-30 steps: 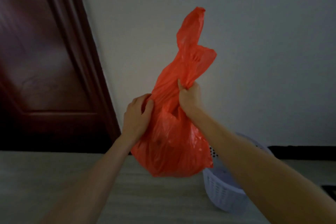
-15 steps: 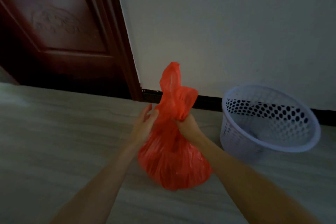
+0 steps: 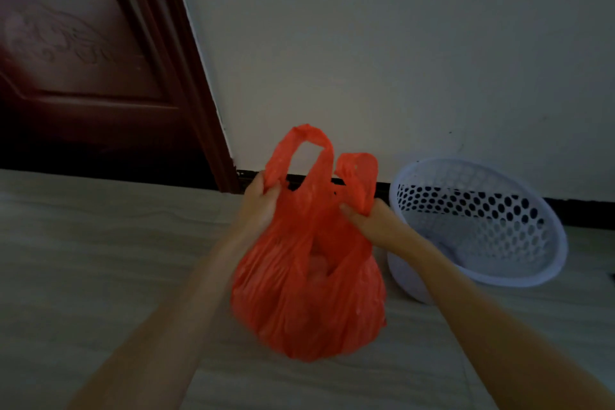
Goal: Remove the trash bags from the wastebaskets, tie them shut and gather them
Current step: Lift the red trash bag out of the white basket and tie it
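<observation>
A dim room with a pale tiled floor (image 3: 100, 260), a plain white wall (image 3: 399, 43) and a dark wooden door (image 3: 83, 60) at the left. The left hand (image 3: 258, 206) pinches the base of one looped handle of a red trash bag (image 3: 309, 293), fingers curled round the plastic. The right hand (image 3: 369, 220) grips the other handle, which stands up crumpled above the fingers. The two handles are held apart, the bag mouth gaping between them. The full bag hangs between the forearms, low over the floor. Just to its right a white perforated wastebasket (image 3: 482, 230) sits tilted near the wall, unlined.
</observation>
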`<control>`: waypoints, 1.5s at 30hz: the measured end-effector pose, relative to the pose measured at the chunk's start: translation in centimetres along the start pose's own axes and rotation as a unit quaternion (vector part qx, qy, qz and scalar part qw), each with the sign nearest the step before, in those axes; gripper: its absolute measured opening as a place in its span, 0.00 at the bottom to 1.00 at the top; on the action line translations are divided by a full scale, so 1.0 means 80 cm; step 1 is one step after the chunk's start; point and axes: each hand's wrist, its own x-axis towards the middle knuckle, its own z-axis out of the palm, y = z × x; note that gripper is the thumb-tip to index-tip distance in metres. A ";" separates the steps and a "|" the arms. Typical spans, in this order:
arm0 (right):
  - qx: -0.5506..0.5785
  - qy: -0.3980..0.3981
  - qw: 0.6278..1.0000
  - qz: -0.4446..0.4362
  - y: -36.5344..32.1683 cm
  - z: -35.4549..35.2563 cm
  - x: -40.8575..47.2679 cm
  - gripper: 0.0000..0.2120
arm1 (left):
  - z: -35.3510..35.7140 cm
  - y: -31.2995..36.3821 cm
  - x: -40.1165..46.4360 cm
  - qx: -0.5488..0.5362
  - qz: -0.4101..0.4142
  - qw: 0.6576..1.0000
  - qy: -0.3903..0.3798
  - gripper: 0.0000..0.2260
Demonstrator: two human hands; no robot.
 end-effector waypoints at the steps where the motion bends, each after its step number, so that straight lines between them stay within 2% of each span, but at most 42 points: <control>1: -0.061 0.025 0.998 0.005 0.001 -0.005 0.000 0.18 | -0.001 -0.001 0.002 -0.050 -0.016 0.998 0.025 0.09; 3: -0.139 0.078 0.987 -0.002 -0.001 -0.010 -0.004 0.22 | -0.005 0.002 -0.001 -0.150 -0.042 0.987 0.034 0.13; 4: -0.164 0.100 0.981 -0.013 0.000 -0.011 -0.006 0.21 | -0.006 0.001 -0.006 -0.198 -0.045 0.979 0.007 0.14; 6: -0.208 0.145 0.967 -0.034 0.000 -0.012 -0.010 0.17 | -0.004 -0.006 -0.023 -0.253 -0.055 0.961 -0.102 0.16; 7: -0.219 0.159 0.962 -0.039 -0.002 -0.012 -0.010 0.18 | -0.002 -0.012 -0.032 -0.225 -0.054 0.960 -0.161 0.21; 8: -0.198 0.166 0.966 -0.031 -0.001 -0.011 -0.009 0.19 | 0.001 -0.019 -0.038 -0.126 -0.026 0.971 -0.202 0.27; 9: -0.145 0.162 0.976 -0.015 -0.002 -0.011 -0.008 0.20 | 0.006 -0.025 -0.042 0.022 0.031 0.974 -0.224 0.31; 10: -0.081 0.154 0.985 0.006 -0.001 -0.010 -0.007 0.20 | 0.010 -0.033 -0.043 0.191 0.096 0.954 -0.210 0.32; 11: -0.030 0.147 0.988 0.022 -0.001 -0.011 -0.007 0.20 | 0.015 -0.041 -0.041 0.303 0.143 0.925 -0.179 0.32; 12: 0.004 0.142 0.989 0.032 -0.001 -0.013 -0.007 0.20 | 0.019 -0.045 -0.040 0.343 0.169 0.912 -0.149 0.28; 13: 0.033 0.139 0.989 0.033 -0.003 -0.016 -0.008 0.21 | 0.023 -0.044 -0.038 0.317 0.167 0.927 -0.111 0.23; 15: 0.091 0.142 0.985 0.037 -0.008 -0.023 -0.010 0.19 | 0.021 -0.039 -0.035 0.236 0.096 0.966 -0.034 0.14; 18: 0.240 0.157 0.956 0.060 -0.011 -0.035 -0.006 0.13 | 0.008 -0.030 -0.022 0.116 0.012 0.993 0.028 0.12; 21: 0.401 0.130 0.904 0.075 -0.008 -0.042 0.001 0.10 | -0.010 -0.014 -0.007 0.025 -0.043 0.997 0.062 0.15; 25: 0.508 0.154 0.842 0.100 -0.002 -0.055 0.008 0.18 | -0.026 -0.020 0.001 -0.019 -0.103 0.987 0.119 0.15; 27: 0.554 0.177 0.808 0.092 0.000 -0.059 0.011 0.19 | -0.027 -0.021 -0.007 -0.128 -0.127 0.978 0.104 0.12; 29: 0.566 0.192 0.799 0.061 -0.002 -0.058 0.009 0.14 | -0.026 -0.022 -0.012 -0.244 -0.139 0.958 0.054 0.20; 30: 0.560 0.189 0.806 0.034 -0.001 -0.055 0.008 0.09 | -0.027 -0.026 -0.011 -0.259 -0.127 0.957 0.034 0.19; 31: 0.532 0.172 0.829 0.004 0.003 -0.052 0.006 0.04 | -0.028 -0.027 -0.013 -0.237 -0.109 0.965 0.012 0.15; 32: 0.485 0.141 0.863 -0.020 0.006 -0.049 0.002 0.06 | -0.030 -0.026 -0.015 -0.203 -0.093 0.975 -0.008 0.10; 33: 0.430 0.106 0.896 -0.037 0.012 -0.046 0.000 0.15 | -0.032 -0.026 -0.016 -0.141 -0.085 0.986 -0.031 0.05; 34: 0.382 0.070 0.920 -0.049 0.017 -0.043 -0.001 0.24 | -0.033 -0.032 -0.014 -0.047 -0.083 0.995 -0.036 0.05; 35: 0.342 0.043 0.937 -0.051 0.020 -0.040 -0.002 0.28 | -0.031 -0.037 -0.014 0.033 -0.086 0.995 -0.033 0.08; 36: 0.315 0.023 0.947 -0.051 0.019 -0.036 -0.002 0.28 | -0.028 -0.041 -0.011 0.068 -0.103 0.992 -0.022 0.11; 38: 0.298 0.007 0.954 -0.036 0.017 -0.026 -0.003 0.23 | -0.022 -0.038 -0.012 0.021 -0.137 0.990 0.005 0.08; 40: 0.320 0.006 0.947 -0.020 0.014 -0.015 -0.001 0.21 | -0.022 -0.045 -0.003 -0.078 -0.167 0.983 0.019 0.05; 43: 0.304 -0.002 0.953 0.015 0.013 -0.001 0.003 0.22 | -0.024 -0.046 -0.001 -0.160 -0.190 0.969 0.008 0.11; 45: 0.270 0.007 0.960 0.066 0.012 0.001 0.003 0.19 | -0.030 -0.043 -0.007 -0.176 -0.182 0.966 0.042 0.10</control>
